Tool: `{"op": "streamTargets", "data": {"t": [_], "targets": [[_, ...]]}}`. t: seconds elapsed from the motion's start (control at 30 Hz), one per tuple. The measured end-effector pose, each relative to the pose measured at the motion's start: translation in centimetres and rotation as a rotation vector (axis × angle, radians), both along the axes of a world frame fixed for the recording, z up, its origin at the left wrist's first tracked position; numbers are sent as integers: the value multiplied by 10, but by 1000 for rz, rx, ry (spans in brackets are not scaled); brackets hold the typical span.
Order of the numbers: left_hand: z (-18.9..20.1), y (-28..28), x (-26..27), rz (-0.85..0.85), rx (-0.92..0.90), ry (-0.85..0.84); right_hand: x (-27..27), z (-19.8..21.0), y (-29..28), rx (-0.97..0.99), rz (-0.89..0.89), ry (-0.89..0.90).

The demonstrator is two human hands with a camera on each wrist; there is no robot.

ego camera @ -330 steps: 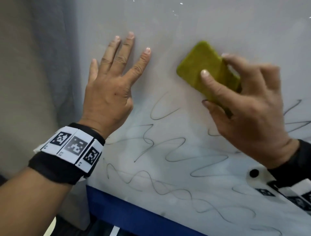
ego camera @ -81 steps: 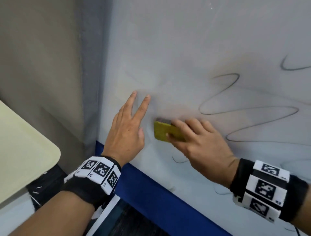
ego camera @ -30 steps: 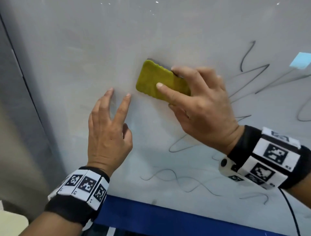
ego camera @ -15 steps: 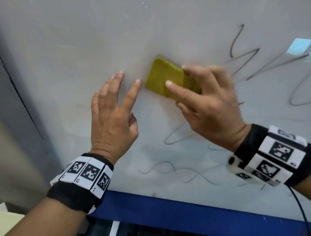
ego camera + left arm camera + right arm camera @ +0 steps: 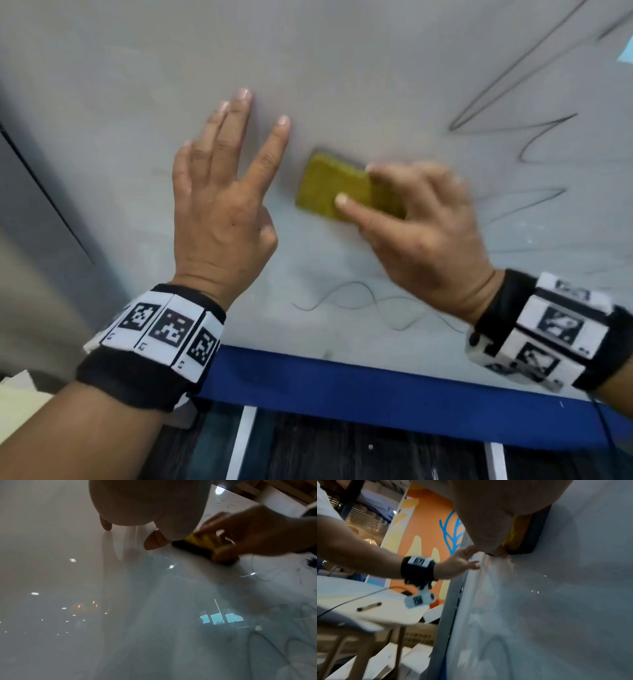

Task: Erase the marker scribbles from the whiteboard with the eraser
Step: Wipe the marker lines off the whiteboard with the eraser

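Right hand (image 5: 424, 233): clamped on the yellow eraser (image 5: 334, 190), frame centre, flat against the whiteboard (image 5: 342, 61).
Left hand (image 5: 219, 212): fingers spread straight, tips touching board, just left of eraser.
Scribbles (image 5: 376, 305): lower centre, right side.

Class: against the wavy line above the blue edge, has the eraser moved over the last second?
Yes. The eraser has dropped closer to the wavy line near the blue edge.

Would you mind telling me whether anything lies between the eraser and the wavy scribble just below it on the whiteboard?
Nothing visible does. The eraser, held by the right hand, sits above the wavy scribble with only bare whiteboard between them. The left hand rests on the board off to the side.
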State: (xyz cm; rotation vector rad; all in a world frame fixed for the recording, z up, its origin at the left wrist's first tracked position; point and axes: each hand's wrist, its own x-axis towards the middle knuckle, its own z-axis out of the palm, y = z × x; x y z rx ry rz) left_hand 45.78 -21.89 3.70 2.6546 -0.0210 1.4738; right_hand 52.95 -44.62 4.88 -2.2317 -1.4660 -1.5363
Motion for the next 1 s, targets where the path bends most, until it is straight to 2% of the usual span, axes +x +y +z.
{"op": "streamTargets", "data": {"t": [0.07, 0.13, 0.2, 0.3, 0.4, 0.47, 0.53, 0.63, 0.77, 0.93, 1.0], "targets": [[-21, -1, -3, 23, -16, 28, -3, -49, 0, -149, -16, 27], [-47, 0, -6, 46, -39, 54, -2, -70, 0, -229, -6, 47], [-70, 3, -10, 53, -67, 79, -1, -64, 3, -207, 17, 38], [-98, 6, -11, 58, -109, 94, 0, -56, 12, -73, 14, -5], [-111, 5, -11, 53, -129, 97, -2, -76, 19, -5, 3, -4], [-116, 6, -11, 45, -134, 106, -4, -111, 19, -126, 21, 16], [-120, 6, -13, 38, -149, 116, -8, -148, 15, -353, 32, 41], [-120, 6, -14, 36, -153, 124, -7, -172, 9, -529, 14, 67], [-119, 6, -15, 33, -153, 144, -4, -154, 11, -555, 42, 48], [-101, 5, -17, -5, -155, 117, 1, -78, 13, -234, 42, 13], [-86, 4, -12, -25, -155, 74, 2, -69, 6, -148, 23, 3]]}}
